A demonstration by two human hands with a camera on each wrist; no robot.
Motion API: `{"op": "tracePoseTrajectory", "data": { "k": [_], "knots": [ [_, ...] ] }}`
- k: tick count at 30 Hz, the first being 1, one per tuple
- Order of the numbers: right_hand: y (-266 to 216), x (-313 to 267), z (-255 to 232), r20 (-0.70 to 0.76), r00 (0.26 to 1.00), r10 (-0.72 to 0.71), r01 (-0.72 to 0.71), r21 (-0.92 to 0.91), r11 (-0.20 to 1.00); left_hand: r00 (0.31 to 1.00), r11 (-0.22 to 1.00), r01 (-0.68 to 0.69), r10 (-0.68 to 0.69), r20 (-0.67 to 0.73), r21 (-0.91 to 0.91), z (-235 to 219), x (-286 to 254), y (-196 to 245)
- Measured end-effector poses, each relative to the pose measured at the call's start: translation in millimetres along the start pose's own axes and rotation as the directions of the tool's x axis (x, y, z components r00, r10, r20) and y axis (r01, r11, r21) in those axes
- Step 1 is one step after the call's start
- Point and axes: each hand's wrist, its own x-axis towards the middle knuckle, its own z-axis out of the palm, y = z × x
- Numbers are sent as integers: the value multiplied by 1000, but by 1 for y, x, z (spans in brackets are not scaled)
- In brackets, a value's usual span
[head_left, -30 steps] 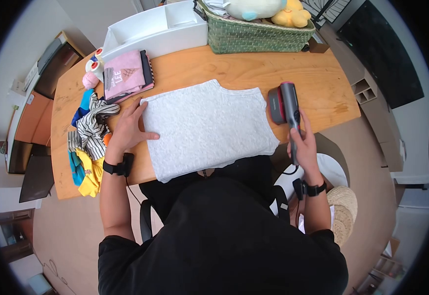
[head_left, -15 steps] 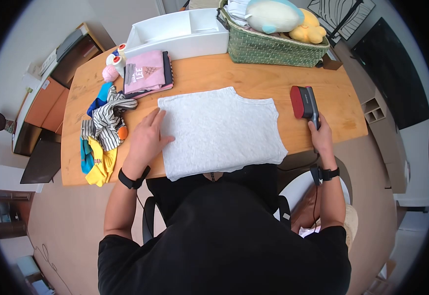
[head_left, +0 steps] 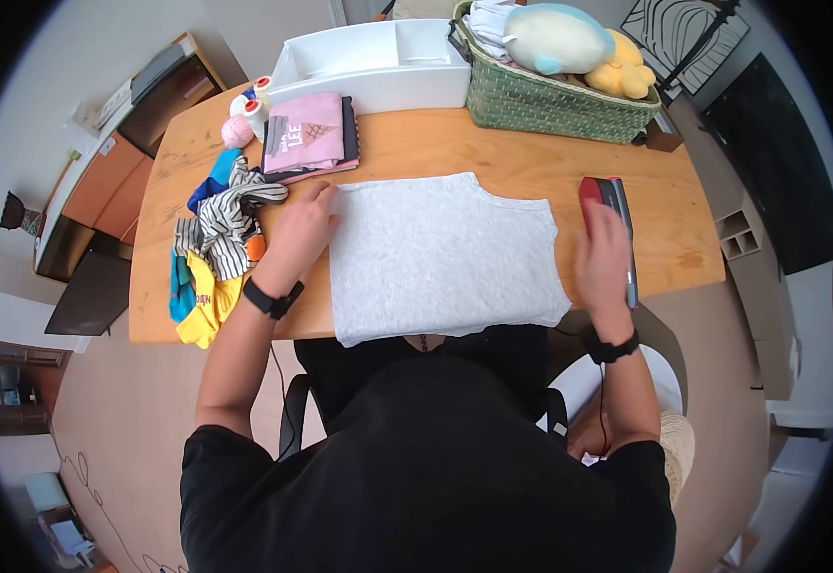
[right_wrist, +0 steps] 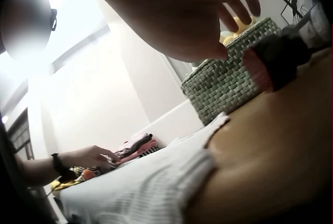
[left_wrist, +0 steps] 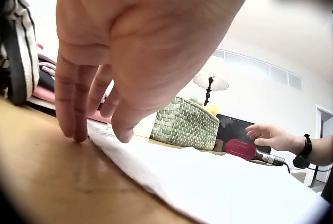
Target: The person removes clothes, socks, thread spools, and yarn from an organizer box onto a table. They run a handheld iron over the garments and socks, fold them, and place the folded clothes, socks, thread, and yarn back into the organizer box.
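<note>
A light grey sleeveless garment [head_left: 445, 258] lies flat at the table's front. At its upper left corner is the left hand [head_left: 302, 234]; in the left wrist view this hand [left_wrist: 135, 42] has its fingertips down at the cloth's edge, the thumb apart from them. The right hand [head_left: 604, 263], fingers extended, is beside the garment's right edge and partly covers a dark and red handheld device [head_left: 619, 196]. In the left wrist view, the right hand [left_wrist: 276, 138] hovers above the device's red face [left_wrist: 240, 149], not gripping it.
Striped, yellow and blue clothes [head_left: 225, 224] lie at the left. Behind them are a folded pink stack [head_left: 306, 134] and thread spools [head_left: 254, 116]. A white tray [head_left: 369, 91] and a green woven basket [head_left: 559, 110] with plush toys stand at the back.
The right hand has let go of the device, now lying on the table, and moved left toward the garment. The left hand has slid up to the cloth's upper corner. The head view has shifted.
</note>
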Motion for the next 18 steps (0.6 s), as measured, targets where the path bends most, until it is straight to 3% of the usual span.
{"op": "tracePoseTrajectory", "data": {
  "k": [1,3,4,7,9,10,12,18],
  "knots": [
    [-9,5,9,96,991,-92,73,191,979,998,999,13,-15,68,38,0,8,0],
    [-24,14,39,189,976,-113,54,293,955,990,996,35,-45,131,76,0,23,-1],
    [-27,22,52,183,977,-106,50,287,957,978,991,63,-84,192,114,1,30,-1],
    [-27,44,76,249,953,-174,99,285,953,987,997,-4,-9,159,79,8,39,-15],
    [-26,57,82,424,891,-164,76,216,973,979,998,21,-33,203,62,7,44,-16],
    [-24,63,82,424,890,-168,79,218,973,967,998,50,-60,247,46,7,44,-17],
    [-21,75,75,581,803,-136,2,226,974,975,998,62,-67,210,32,2,41,-10],
    [-15,80,76,577,802,-154,25,226,974,991,990,122,-118,61,-69,-15,48,-4]
  ]
}}
